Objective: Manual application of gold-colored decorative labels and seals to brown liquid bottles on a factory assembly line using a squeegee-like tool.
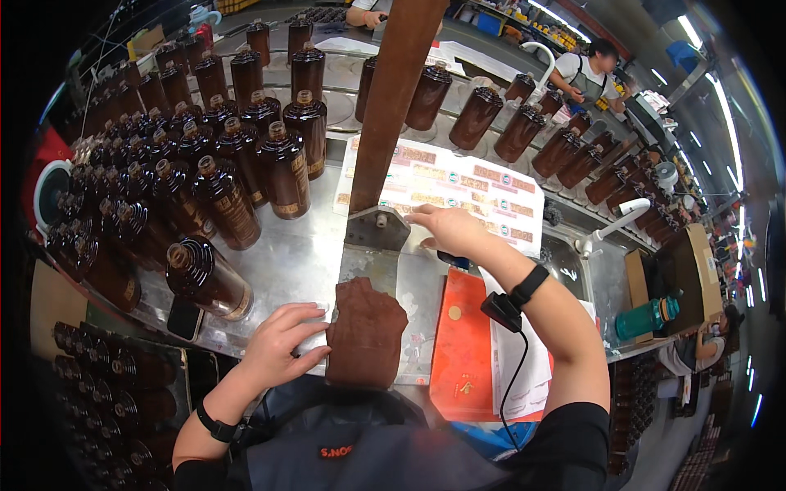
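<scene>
My left hand (pixel 282 348) is curled around a small white piece (pixel 318 337), its kind partly hidden by the fingers and thumb. Directly beside that hand lies a rough-edged dark brown slab or pad (pixel 366 335). My right hand (pixel 452 231) reaches forward over a white sheet of printed labels (pixel 520 200), with thumb and forefinger apart near its lower left edge. Between the hands stands a brown upright post (pixel 399 106) on a metal bracket (pixel 377 229). Left of the post, several dark brown glass bottles (pixel 284 176) stand upright, and one nearer bottle (pixel 209 278) leans in the view.
A phone (pixel 185 319) lies near the left hand. Right of the slab are an orange-red folder (pixel 460 344) and papers (pixel 528 385). A sink with a white tap (pixel 610 225), a teal flask (pixel 643 319) and a cardboard box (pixel 688 274) are at the right. Another person (pixel 585 82) works beyond.
</scene>
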Demonstrator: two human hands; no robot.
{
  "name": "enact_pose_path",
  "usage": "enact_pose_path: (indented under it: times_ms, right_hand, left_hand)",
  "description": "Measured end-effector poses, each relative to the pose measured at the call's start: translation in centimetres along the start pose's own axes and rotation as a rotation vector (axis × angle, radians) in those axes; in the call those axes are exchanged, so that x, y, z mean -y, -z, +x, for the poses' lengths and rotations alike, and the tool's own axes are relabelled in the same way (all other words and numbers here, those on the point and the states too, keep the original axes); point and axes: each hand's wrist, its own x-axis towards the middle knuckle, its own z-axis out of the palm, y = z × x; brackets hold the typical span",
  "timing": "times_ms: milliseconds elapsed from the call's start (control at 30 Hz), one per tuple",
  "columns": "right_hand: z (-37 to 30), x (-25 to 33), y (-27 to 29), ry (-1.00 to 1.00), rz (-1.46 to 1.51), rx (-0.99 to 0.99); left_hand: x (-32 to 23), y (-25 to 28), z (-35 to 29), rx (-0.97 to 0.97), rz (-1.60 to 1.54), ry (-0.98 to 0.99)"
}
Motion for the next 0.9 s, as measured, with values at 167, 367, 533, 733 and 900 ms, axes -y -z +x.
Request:
enact_pose_path:
  times_ms: [167, 367, 533, 733, 900]
  right_hand:
    - [-1.9, -7.1, 0.1, -0.286, 0.378, -0.046]
    - [-12.6, -22.6, -4.4, -0.850, 0.224, -0.109]
    - [-16.0, -24.6, -9.2, -1.182, 0.828, -0.248]
    - [-15.7, -23.8, -9.7, -1.294, 1.118, -0.401]
    - [-17.6, -23.4, -8.1, -1.214, 1.313, -0.452]
  left_hand:
    - [0.2, -0.6, 0.1, -0.010, -0.013, -0.008]
    - [0.9, -1.1, -0.7, -0.033, -0.012, -0.030]
    - [1.4, -1.5, -1.5, -0.052, 0.031, -0.029]
    - [1.6, -1.4, -1.6, -0.080, 0.067, -0.033]
    - [1.5, -1.7, -1.3, -0.056, 0.083, -0.035]
